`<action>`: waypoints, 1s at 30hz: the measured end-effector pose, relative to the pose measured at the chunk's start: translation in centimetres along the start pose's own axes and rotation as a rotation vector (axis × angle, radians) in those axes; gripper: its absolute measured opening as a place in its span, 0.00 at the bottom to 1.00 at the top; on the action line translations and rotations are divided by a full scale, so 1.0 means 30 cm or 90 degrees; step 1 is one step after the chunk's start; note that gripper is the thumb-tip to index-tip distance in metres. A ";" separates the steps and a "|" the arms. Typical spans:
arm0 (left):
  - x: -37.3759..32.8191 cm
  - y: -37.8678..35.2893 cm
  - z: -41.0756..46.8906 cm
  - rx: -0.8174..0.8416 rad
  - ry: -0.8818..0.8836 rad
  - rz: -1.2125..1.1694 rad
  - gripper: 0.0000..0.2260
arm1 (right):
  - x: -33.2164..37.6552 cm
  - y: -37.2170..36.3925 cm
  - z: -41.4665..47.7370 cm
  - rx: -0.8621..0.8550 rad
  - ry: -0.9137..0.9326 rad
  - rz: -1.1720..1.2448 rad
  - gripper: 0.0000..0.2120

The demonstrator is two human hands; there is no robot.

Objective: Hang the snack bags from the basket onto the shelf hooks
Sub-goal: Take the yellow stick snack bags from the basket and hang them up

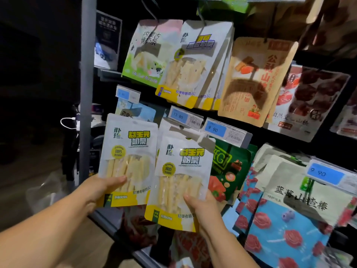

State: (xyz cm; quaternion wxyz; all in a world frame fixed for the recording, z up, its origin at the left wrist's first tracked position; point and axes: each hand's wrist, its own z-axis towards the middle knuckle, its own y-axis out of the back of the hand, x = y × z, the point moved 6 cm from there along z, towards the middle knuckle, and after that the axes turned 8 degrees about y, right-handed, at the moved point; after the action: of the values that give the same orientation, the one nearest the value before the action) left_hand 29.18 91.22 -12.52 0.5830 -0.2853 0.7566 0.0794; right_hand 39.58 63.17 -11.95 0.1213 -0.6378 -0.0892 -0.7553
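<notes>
Both forearms enter from the near edge. My left hand (100, 188) grips the lower left corner of the left snack bag (127, 151), thumb curled over the front, fingers hidden behind. My right hand (202, 207) pinches the lower right edge of the right snack bag (181, 175), thumb on the front, fingers behind.

Both bags are white and yellow, upright and side by side, held against the middle shelf row. The top of the right snack bag sits just under a blue price tag (185, 118); I cannot tell whether it is on a hook.

Right of it hang a green bag (226, 165) and blue bags (280, 229). Farther up, similar yellow-and-white bags (193, 64) hang beside a tan bag (255, 80). A grey post (87, 74) stands at the left.
</notes>
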 end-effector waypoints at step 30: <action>-0.052 0.117 -0.017 -0.081 -0.060 -0.019 0.10 | -0.002 -0.122 0.147 -0.118 -0.016 -0.157 0.14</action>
State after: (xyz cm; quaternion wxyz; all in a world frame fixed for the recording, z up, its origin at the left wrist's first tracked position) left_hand 27.16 94.40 -11.66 0.5999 -0.3289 0.7174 0.1316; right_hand 42.66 67.94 -11.17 -0.0327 -0.6398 -0.0984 -0.7615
